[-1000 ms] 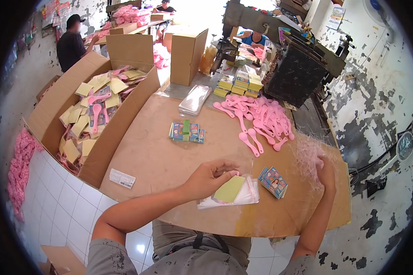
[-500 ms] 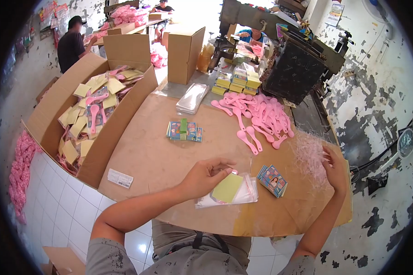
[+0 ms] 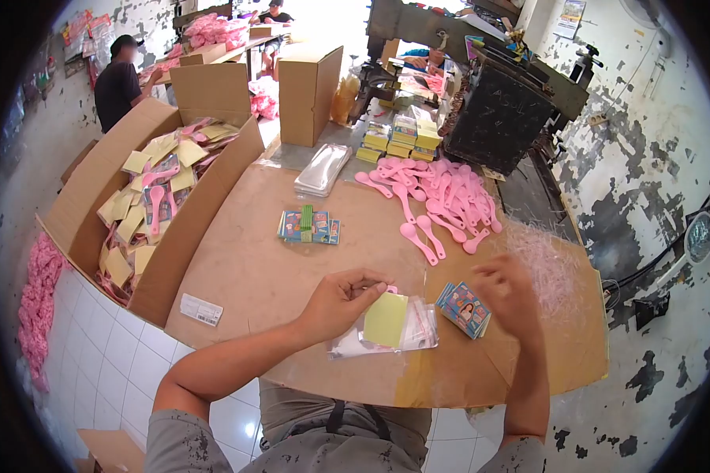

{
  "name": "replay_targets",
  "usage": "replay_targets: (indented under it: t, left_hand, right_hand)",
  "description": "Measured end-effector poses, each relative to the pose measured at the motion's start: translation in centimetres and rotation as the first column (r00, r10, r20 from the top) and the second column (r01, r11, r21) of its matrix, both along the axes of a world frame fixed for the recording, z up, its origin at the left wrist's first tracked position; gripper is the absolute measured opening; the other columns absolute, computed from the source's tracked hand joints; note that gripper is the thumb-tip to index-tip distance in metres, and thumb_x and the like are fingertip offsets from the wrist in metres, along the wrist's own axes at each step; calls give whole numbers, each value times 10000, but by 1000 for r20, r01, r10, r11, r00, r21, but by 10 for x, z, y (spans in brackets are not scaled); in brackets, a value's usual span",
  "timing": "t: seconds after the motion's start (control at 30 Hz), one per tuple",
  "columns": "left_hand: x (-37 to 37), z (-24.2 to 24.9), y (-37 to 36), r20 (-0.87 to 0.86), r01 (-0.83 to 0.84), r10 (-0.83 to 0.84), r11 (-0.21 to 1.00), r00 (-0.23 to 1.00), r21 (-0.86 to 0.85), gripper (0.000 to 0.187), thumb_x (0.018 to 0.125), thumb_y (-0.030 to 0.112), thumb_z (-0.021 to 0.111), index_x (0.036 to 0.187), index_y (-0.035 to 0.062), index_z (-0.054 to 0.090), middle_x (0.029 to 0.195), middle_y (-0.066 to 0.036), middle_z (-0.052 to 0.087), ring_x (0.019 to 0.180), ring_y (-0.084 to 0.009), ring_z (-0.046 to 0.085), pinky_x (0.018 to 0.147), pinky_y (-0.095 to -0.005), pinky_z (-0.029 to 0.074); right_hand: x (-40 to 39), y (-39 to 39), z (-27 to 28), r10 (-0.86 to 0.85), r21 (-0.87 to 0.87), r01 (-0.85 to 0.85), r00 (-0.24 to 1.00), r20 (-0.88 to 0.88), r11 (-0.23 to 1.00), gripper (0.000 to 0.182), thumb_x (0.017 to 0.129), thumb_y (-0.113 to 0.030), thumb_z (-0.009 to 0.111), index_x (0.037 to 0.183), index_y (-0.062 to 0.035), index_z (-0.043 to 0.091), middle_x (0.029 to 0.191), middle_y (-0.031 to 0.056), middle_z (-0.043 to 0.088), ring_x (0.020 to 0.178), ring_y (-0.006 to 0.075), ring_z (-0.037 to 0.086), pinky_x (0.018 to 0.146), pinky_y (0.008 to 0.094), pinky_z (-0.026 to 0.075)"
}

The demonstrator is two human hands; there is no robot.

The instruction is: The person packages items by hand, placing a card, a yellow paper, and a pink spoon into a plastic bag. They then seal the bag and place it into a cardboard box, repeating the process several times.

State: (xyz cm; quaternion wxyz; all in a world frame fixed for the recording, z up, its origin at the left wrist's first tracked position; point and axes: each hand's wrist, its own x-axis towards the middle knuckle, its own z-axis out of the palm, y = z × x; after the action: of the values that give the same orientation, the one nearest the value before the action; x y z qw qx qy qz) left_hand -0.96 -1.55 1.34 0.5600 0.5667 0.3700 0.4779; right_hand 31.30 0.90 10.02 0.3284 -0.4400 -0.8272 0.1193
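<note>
My left hand [image 3: 345, 303] is closed, thumb and fingers pinched at the top edge of a yellow card [image 3: 385, 321]. A bit of pink shows by the fingertips; its kind is mostly hidden. The card lies over clear plastic bags [image 3: 420, 327] on the table. Right of them sits a small stack of blue printed cards [image 3: 465, 310]. My right hand [image 3: 510, 293] is above and right of that stack, its fingers curled together and slightly blurred; what they hold, if anything, I cannot make out. Pink shredded strands [image 3: 548, 264] lie to its right.
Pink spoons [image 3: 450, 197] are heaped behind. A banded card bundle [image 3: 306, 226], more plastic bags [image 3: 323, 169] and card stacks [image 3: 402, 134] lie on the cardboard-covered table [image 3: 237, 268]. A carton [image 3: 205, 213] of filled packs stands left, a black machine [image 3: 501, 118] at back right. Other people sit or stand behind.
My right hand has moved left from the pink strands toward the blue cards, its fingers now curled. My left hand stays at the yellow card; the view has shifted slightly.
</note>
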Motion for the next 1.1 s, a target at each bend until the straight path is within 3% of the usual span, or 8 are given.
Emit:
replay_targets:
  t: [0.07,0.17,0.27,0.37,0.47,0.83,0.93,1.1]
  left_hand:
    - [2,0,0,-18,4,-5,1000,1000,-21,259,1058,129,649,1259,-27,698,1102,-71,761,964,-71,686,832,-236,553]
    - [4,2,-4,-10,13,-13,999,1000,-37,255,1056,124,650,1254,-31,694,1104,-75,757,970,-70,688,820,-234,552]
    - [5,0,-5,32,18,-17,999,999,-31,253,1057,124,649,1250,-34,691,1087,-77,758,968,-78,698,815,-235,560]
    - [7,0,-5,62,26,-25,999,998,-20,254,1058,115,643,1255,-39,684,1080,-88,761,975,-103,713,841,-250,580]
    - [12,-1,-5,73,42,-40,999,997,-27,256,1057,92,637,1270,-47,674,1114,-105,758,1021,-123,713,885,-264,583]
    - [10,-3,-6,-51,49,-54,995,997,-84,272,1035,49,658,1290,-39,686,1165,-92,751,1041,-118,697,890,-264,572]
    - [10,-1,-5,25,46,-46,999,999,-20,272,1056,83,638,1297,-34,689,1089,-96,772,949,-105,716,790,-245,592]
    - [3,0,-2,-123,64,-53,994,991,89,258,1040,55,646,1282,5,720,1102,-100,780,942,-97,714,803,-255,592]
  right_hand:
    - [-40,-15,1,159,-257,-181,982,-103,949,285,900,-142,775,1160,-41,715,1130,97,688,960,178,650,831,315,516]
    - [-77,-16,-25,291,-278,-351,927,-237,894,281,927,-113,761,1177,-11,684,1150,88,704,979,158,656,831,310,517]
    - [-83,-7,-71,101,-481,-420,824,-558,770,325,950,-102,755,1252,-14,672,1093,45,709,934,119,643,817,280,512]
    - [-81,-9,-72,-8,-570,-482,759,-651,665,240,987,-29,694,1215,29,645,1120,84,718,1013,123,668,885,295,537]
    - [-74,-10,-76,-7,-531,-485,734,-679,695,225,975,-56,723,1184,12,676,1092,45,710,994,106,651,874,269,525]
    - [-69,-5,-75,-143,-613,-441,724,-674,656,172,961,-37,738,1120,23,708,1065,57,719,972,113,659,872,279,525]
    - [-67,-5,-77,-118,-576,-447,712,-692,684,143,962,-22,730,1097,26,731,1059,47,703,966,110,650,850,267,514]
    - [-63,-2,-83,-29,-502,-466,711,-702,728,143,956,27,702,1082,5,766,1051,37,668,964,100,628,826,250,496]
